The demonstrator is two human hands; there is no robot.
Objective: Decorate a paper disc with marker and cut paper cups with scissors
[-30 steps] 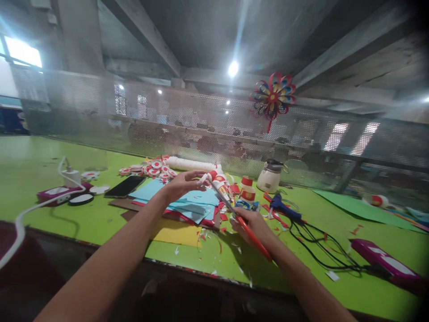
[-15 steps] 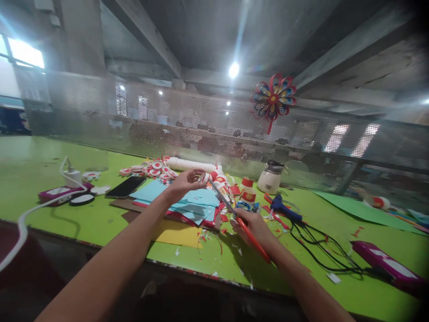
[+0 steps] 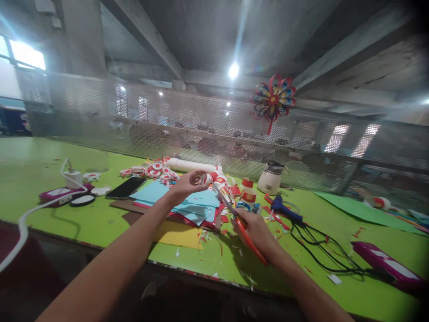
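Between the fingers of my left hand [image 3: 187, 187] is a small round paper cup piece [image 3: 205, 180], white with some red, held above a stack of light-blue paper [image 3: 187, 206]. My right hand [image 3: 256, 228] grips scissors with red handles [image 3: 252, 246]. The blades point up and left, their tips close to the cup piece; whether they touch it I cannot tell. Beyond the blades lie red-and-white paper cups [image 3: 221, 183], and another cup stack [image 3: 248, 193] stands to the right. Red and white scraps litter the green table around the scissors.
A pile of red-and-white discs [image 3: 156, 167] and a white roll [image 3: 192, 164] lie at the back. A phone [image 3: 126, 187] sits left, a kettle [image 3: 270, 180] behind. On the right are a blue glue gun [image 3: 284, 209] with black cable and a purple power strip [image 3: 385, 264].
The cup piece has turned slightly in my left hand, showing more of its round opening. The scissors' tips have shifted a little right and down.
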